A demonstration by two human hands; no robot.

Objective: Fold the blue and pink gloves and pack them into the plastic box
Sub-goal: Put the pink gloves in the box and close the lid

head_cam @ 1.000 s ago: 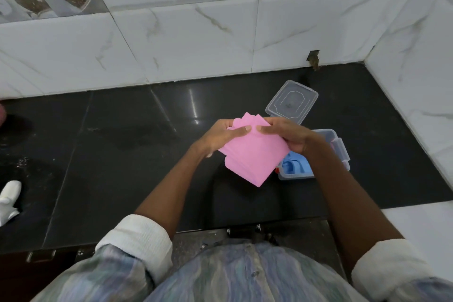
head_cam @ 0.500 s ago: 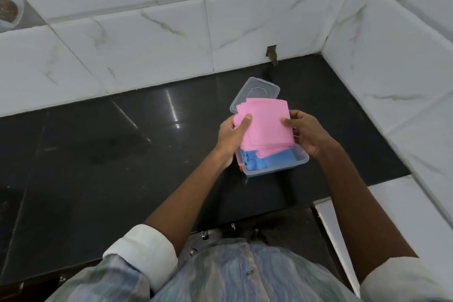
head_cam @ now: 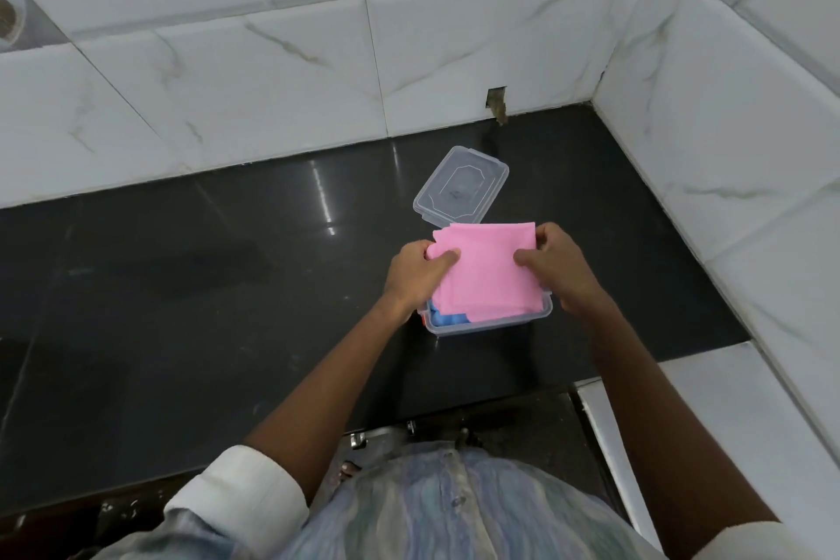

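A folded pink glove (head_cam: 486,273) is held flat over the clear plastic box (head_cam: 491,325), covering most of its opening. My left hand (head_cam: 416,271) pinches the glove's left edge and my right hand (head_cam: 557,266) pinches its right edge. A blue glove (head_cam: 447,319) lies inside the box, showing at the near left corner under the pink one. The box stands on the black counter (head_cam: 227,286).
The box's clear lid (head_cam: 461,184) lies just behind the box. White marble tile walls rise at the back and on the right (head_cam: 727,150). A white ledge (head_cam: 727,400) sits at the near right beside the counter.
Both hands carried the folded pink glove from the left of the box to above it, then lowered it onto the blue glove. The camera view shifted to the right.
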